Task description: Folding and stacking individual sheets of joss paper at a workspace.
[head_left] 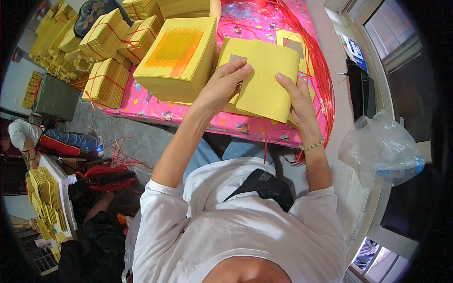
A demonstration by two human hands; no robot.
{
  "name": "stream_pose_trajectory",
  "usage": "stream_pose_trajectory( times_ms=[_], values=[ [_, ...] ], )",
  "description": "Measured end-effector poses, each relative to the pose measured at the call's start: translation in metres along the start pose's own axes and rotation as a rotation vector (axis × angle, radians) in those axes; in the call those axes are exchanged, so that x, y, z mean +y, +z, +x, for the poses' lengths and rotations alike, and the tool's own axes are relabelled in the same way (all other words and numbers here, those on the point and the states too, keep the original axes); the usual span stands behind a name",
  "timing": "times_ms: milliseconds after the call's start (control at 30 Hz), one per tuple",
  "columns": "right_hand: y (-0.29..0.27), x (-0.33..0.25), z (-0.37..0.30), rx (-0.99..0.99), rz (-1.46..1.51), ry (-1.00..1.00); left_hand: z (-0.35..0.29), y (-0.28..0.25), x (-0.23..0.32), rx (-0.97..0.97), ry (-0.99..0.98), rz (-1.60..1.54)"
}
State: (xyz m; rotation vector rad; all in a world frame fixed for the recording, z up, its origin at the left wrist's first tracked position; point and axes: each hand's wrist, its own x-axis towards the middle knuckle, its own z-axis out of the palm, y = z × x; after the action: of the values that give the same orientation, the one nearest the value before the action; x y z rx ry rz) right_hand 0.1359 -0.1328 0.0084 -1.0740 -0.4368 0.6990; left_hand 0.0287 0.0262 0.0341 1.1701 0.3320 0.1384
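Above the pink-covered table (151, 108), I observe the left hand (221, 86) and right hand (300, 98), both partly closed, pinching opposite edges of yellow paper (269, 80), presumably keeping it aligned.

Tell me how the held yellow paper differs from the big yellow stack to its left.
The held yellow paper is thin and gently curved; the big yellow stack is a thick block. The paper's facing side looks plain, while the stack's top carries an orange patch. The left hand and right hand hold the paper; the stack rests on the pink cover. Both are yellow and roughly rectangular.
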Motion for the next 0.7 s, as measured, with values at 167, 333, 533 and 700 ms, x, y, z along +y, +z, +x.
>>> stream_pose_trajectory(
  times_ms=[167, 333, 533, 700],
  values=[
    [-0.0052, -0.0002, 0.0018, -0.021, -0.109, -0.042, -0.0045, 0.0056, 0.0044, 0.02, -0.009, 0.008],
    [-0.0064, 0.0011, 0.0026, -0.035, -0.143, -0.063, -0.0036, 0.0032, 0.0035, -0.025, 0.028, 0.053],
    [-0.0087, 0.0009, 0.0038, -0.064, -0.163, -0.048, -0.0039, 0.0048, 0.0023, 0.001, 0.043, 0.118],
    [-0.0074, 0.0003, 0.0012, -0.066, -0.166, -0.057, -0.0032, 0.0073, -0.0008, -0.024, 0.054, 0.037]
  ],
)
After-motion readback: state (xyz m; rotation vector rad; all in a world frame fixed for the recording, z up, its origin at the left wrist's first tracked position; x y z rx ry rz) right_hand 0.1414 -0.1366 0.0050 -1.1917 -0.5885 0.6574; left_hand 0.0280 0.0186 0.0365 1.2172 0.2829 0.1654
